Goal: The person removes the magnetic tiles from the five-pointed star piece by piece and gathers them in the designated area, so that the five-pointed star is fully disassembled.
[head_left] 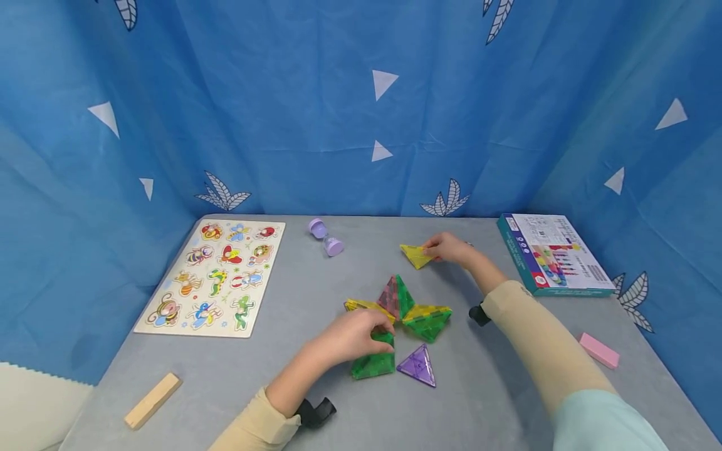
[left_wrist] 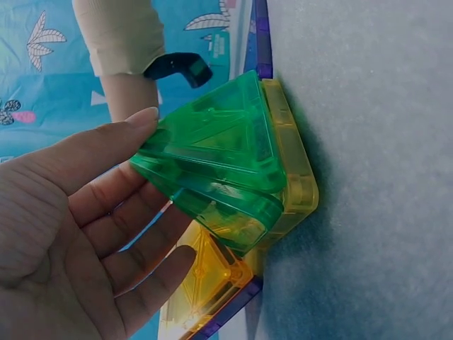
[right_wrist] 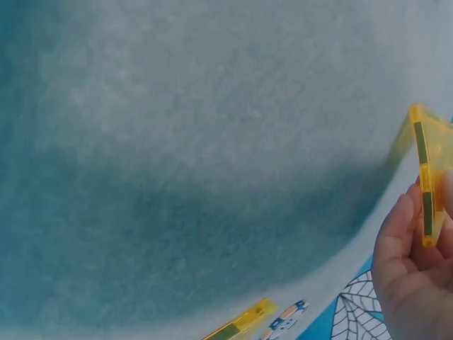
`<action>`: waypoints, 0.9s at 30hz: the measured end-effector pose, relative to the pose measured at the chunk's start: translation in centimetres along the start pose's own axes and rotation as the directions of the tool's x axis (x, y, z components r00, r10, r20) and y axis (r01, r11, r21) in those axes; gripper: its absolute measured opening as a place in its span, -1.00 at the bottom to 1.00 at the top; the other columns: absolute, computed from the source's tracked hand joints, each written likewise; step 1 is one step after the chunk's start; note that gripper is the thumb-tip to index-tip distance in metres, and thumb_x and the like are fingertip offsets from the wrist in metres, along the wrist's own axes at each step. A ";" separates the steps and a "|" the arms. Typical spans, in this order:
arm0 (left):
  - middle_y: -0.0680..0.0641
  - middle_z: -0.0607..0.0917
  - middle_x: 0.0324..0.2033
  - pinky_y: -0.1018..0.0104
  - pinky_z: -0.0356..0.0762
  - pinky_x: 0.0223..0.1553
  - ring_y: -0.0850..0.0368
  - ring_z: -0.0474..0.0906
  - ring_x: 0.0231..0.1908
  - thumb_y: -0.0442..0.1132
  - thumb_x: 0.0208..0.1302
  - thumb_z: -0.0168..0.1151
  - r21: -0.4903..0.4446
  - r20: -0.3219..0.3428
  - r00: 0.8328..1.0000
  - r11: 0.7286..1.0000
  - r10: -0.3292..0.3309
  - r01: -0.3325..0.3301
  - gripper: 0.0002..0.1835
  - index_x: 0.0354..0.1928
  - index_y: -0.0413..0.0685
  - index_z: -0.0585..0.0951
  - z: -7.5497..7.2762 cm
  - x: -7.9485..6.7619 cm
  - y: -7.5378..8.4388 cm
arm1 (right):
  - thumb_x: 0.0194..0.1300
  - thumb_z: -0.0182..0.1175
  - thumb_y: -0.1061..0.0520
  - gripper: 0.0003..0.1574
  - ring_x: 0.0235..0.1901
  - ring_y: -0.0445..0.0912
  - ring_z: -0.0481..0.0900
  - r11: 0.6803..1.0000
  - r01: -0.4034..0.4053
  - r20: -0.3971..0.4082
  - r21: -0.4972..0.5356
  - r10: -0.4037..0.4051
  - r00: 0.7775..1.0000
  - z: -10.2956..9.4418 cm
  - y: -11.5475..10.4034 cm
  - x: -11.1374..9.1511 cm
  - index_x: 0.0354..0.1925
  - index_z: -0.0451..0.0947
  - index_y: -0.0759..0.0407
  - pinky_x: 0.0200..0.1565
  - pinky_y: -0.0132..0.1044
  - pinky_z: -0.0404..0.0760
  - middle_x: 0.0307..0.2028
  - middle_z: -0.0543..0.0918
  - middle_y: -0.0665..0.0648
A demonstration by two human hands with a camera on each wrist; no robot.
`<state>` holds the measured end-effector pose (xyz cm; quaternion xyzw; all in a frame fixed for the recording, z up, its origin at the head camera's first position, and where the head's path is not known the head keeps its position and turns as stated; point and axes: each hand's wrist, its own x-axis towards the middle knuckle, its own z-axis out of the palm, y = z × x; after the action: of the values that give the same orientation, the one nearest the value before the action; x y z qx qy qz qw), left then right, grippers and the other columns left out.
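Note:
In the head view my left hand (head_left: pixel 356 335) holds a green magnetic-tile piece (head_left: pixel 375 363) at the near left of a star-like cluster. The left wrist view shows thumb and fingers pinching the tip of green triangular tiles (left_wrist: pixel 219 127), with a yellow tile (left_wrist: pixel 294 156) along their base. Farther back, my right hand (head_left: pixel 449 248) pinches a yellow triangular tile (head_left: pixel 415 255) just above or on the table; its edge (right_wrist: pixel 426 191) shows in the right wrist view. Between the hands stand a red-and-green piece (head_left: pixel 397 297), a yellow-and-green piece (head_left: pixel 429 321) and a yellow piece (head_left: pixel 363 305).
A purple triangular tile (head_left: pixel 418 366) lies in front of the cluster. An insect puzzle board (head_left: pixel 262 266) is at left, a wooden block (head_left: pixel 153 401) nearer. Behind lies a purple sand timer (head_left: pixel 326 237). A boxed set (head_left: pixel 555 254) and pink block (head_left: pixel 599 350) are at right.

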<state>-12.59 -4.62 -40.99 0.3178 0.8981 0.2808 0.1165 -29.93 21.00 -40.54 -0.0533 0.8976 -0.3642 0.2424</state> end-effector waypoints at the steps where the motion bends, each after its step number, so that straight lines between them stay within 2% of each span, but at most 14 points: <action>1: 0.22 0.62 -0.26 0.46 0.48 -0.22 0.38 0.51 -0.25 -0.01 0.05 0.40 0.000 0.000 1.000 1.000 0.001 -0.001 -0.72 -0.19 0.12 0.66 0.0 0.0 0.0 | 0.38 0.05 0.15 -0.62 -0.08 -0.01 0.48 1.000 0.001 -0.005 -0.005 -0.001 1.000 0.0 0.2 0.2 0.09 0.49 0.30 -0.04 -0.17 0.51 0.05 0.49 0.26; 8: 0.22 0.62 -0.27 0.46 0.48 -0.22 0.39 0.51 -0.25 -0.01 0.04 0.40 0.000 -0.004 1.000 1.000 0.011 -0.011 -0.72 -0.20 0.11 0.66 0.1 0.0 0.0 | 0.38 0.04 0.17 -0.56 0.05 0.09 0.42 1.000 0.013 -0.091 -0.025 -0.015 0.996 -0.2 1.7 1.3 0.17 0.42 0.31 0.04 -0.08 0.45 0.12 0.45 0.32; 14: 0.20 0.63 -0.26 0.48 0.48 -0.24 0.37 0.52 -0.26 -0.03 0.04 0.41 -0.018 -0.012 1.000 1.000 0.023 -0.023 -0.73 -0.20 0.09 0.67 0.1 0.0 -0.2 | 0.35 0.04 0.23 -0.50 0.17 0.20 0.31 0.997 0.075 -0.176 -0.026 -0.079 0.981 -0.8 1.9 0.0 0.22 0.34 0.37 0.14 0.04 0.36 0.18 0.39 0.37; 19: 0.18 0.63 -0.26 0.47 0.49 -0.24 0.35 0.53 -0.26 -0.04 0.05 0.40 -0.030 -0.016 1.000 0.999 0.027 -0.028 -0.73 -0.19 0.07 0.67 0.1 0.1 -0.4 | 0.33 0.06 0.23 -0.48 0.19 0.22 0.30 0.981 0.191 -0.185 -0.044 -0.196 0.963 -0.8 1.3 -3.2 0.23 0.33 0.36 0.15 0.07 0.34 0.19 0.39 0.37; 23: 0.18 0.63 -0.26 0.45 0.49 -0.23 0.35 0.52 -0.26 -0.05 0.06 0.40 -0.033 -0.015 0.999 0.999 0.031 -0.032 -0.73 -0.19 0.07 0.67 -0.1 0.2 -0.5 | 0.31 0.12 0.19 -0.50 0.16 0.18 0.36 0.956 0.290 -0.178 -0.046 -0.293 0.939 -0.1 0.6 -7.0 0.20 0.39 0.30 0.13 0.05 0.38 0.15 0.45 0.31; 27: 0.18 0.63 -0.26 0.43 0.49 -0.22 0.34 0.52 -0.25 -0.05 0.06 0.39 -0.034 -0.005 1.000 0.999 0.030 -0.031 -0.73 -0.19 0.06 0.67 0.0 0.2 -0.5 | 0.31 0.16 0.16 -0.57 0.06 0.11 0.46 0.923 0.379 -0.182 -0.062 -0.384 0.905 1.6 0.3 -11.3 0.14 0.47 0.22 0.05 -0.02 0.47 0.06 0.54 0.20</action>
<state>-13.03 -4.79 -41.27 0.3289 0.8886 0.2983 0.1156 -19.26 23.22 -37.27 -0.1955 0.8935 -0.3966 0.0786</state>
